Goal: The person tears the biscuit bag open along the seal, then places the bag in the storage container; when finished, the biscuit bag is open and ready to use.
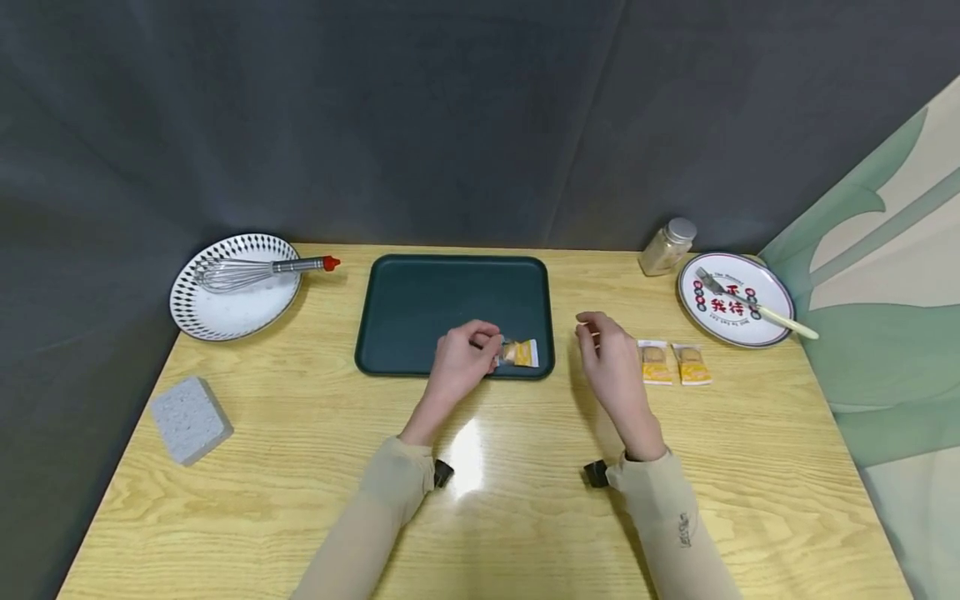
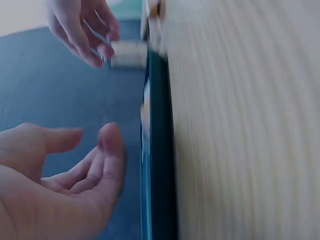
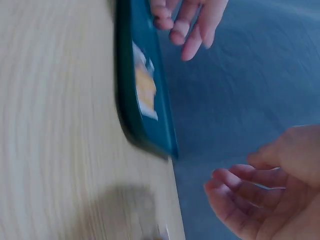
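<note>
A yellow-and-white wrapped biscuit (image 1: 521, 353) lies at the near right of the dark green tray (image 1: 442, 292). My left hand (image 1: 461, 358) hovers over the tray's near edge beside that packet, its fingertips overlapping the packet's left end in the head view. In the left wrist view a gap shows between thumb and fingers, with nothing held. To the right of the tray, my right hand (image 1: 611, 362) is above the table, fingers loosely bent and holding nothing. Two more wrapped biscuits, one nearer (image 1: 656, 363) and one farther right (image 1: 692, 364), lie just right of this hand.
At the back right stand a lidded glass jar (image 1: 666, 247) and a plate (image 1: 701, 315) with a fork (image 1: 772, 315) across it. Back left, a patterned bowl (image 1: 225, 321) holds a whisk (image 1: 300, 264). A grey block (image 1: 191, 419) sits at the table's left edge.
</note>
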The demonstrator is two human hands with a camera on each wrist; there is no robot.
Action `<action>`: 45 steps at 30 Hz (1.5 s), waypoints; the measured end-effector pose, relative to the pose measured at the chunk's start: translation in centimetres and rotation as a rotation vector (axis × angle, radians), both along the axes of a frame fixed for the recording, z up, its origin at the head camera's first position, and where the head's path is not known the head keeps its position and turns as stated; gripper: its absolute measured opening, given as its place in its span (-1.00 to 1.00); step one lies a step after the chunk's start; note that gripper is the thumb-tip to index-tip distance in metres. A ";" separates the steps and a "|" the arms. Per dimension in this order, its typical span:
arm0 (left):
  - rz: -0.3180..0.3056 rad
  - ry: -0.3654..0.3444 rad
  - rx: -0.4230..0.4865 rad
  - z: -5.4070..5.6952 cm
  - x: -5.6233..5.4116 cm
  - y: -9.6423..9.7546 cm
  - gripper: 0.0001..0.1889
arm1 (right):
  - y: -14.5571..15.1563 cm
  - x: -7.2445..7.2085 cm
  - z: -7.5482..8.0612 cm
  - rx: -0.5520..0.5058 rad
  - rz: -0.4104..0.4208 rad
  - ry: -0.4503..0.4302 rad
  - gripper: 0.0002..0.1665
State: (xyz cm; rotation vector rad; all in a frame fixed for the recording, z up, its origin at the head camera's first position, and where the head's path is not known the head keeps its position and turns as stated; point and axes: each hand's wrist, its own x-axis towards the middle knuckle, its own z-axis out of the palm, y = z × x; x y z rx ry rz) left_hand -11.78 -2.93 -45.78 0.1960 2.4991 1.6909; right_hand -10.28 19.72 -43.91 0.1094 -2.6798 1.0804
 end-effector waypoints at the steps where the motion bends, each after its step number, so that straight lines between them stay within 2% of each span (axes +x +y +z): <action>1: -0.006 0.007 0.040 0.1 0.2 0.6 -0.77 | 0.5 0.1 0.1 0.004 -0.018 0.005 -0.77; 5: -0.055 -0.035 0.230 0.1 1.2 3.4 -0.70 | 2.5 0.2 -0.1 0.015 -0.075 -0.019 -0.73; 8: -0.102 -0.094 0.306 0.0 1.8 5.6 -0.62 | 3.9 0.5 -0.3 0.044 -0.102 -0.056 -0.70; 13: -0.154 -0.213 0.310 -0.5 2.5 8.7 -0.51 | 5.3 0.9 -0.7 0.105 -0.114 -0.118 -0.68; 18: -0.150 -0.331 0.337 -1.1 3.1 10.9 -0.45 | 5.5 1.4 -1.1 0.140 -0.084 -0.178 -0.68; 22: -0.129 -0.374 0.387 -1.3 3.5 12.2 -0.46 | 5.4 1.9 -1.3 0.160 -0.073 -0.189 -0.66; 25: -0.124 -0.378 0.400 -1.3 3.7 12.9 -0.47 | 5.4 2.0 -1.3 0.173 -0.069 -0.187 -0.66; 29: -0.121 -0.375 0.410 -1.1 3.9 13.1 -0.49 | 5.4 2.3 -1.2 0.143 -0.067 -0.178 -0.65; 33: -0.111 -0.340 0.450 -0.8 4.0 12.5 -0.52 | 5.3 2.6 -0.6 0.023 -0.076 -0.140 -0.65; 37: -0.096 -0.278 0.481 -0.2 4.1 11.1 -0.57 | 4.8 2.8 0.2 -0.089 -0.054 -0.113 -0.66; 42: -0.080 -0.199 0.485 0.5 4.6 8.7 -0.60 | 3.5 2.9 0.9 -0.224 0.021 -0.157 -0.65; 45: -0.065 -0.171 0.522 0.6 4.7 7.5 -0.61 | 2.7 3.0 1.0 -0.283 0.062 -0.187 -0.66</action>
